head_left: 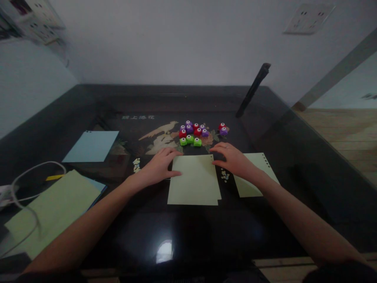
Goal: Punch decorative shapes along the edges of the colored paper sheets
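Observation:
Two overlapping pale yellow-green sheets of paper lie in front of me, with a few punched holes at the upper right corner. My left hand rests at their left edge, thumb over the paper and fingers apart along the upper left corner. On the opposite side, my right hand curves around the upper right corner, its thumb and fingers apart. Beyond the paper stands a group of small red, purple and green craft punches. Small punched paper pieces lie beneath my right hand, and more paper pieces lie left of my left hand.
Another yellow-green sheet with holes along its edge lies under my right forearm. Blue paper is at the left, behind a stack of yellow-green sheets and a white cable. A black upright bar rises at the back right.

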Available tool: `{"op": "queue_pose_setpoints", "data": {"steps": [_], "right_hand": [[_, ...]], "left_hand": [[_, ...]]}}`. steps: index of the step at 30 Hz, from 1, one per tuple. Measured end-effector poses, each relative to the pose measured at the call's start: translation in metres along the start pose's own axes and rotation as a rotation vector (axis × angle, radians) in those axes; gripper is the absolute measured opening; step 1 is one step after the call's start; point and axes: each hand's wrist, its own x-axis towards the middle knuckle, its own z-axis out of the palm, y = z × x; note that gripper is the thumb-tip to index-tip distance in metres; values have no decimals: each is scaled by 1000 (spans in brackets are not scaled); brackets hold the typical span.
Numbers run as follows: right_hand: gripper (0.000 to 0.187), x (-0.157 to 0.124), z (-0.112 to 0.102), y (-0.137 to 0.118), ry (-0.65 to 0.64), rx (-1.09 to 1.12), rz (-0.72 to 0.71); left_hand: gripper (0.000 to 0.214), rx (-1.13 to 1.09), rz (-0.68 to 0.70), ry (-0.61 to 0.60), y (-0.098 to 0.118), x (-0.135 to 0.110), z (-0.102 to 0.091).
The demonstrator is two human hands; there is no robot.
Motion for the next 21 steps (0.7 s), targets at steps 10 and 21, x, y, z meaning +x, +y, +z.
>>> {"op": "queue_pose_setpoints", "data": {"steps": [10,21], "right_hand": [[40,-3,19,6,-30,44,93],[29,-2,25,3,13,83,112]], "left_hand": [[62,62,-71,-42,-2,0,9],[61,59,-78,-40,-5,0,9]]}}
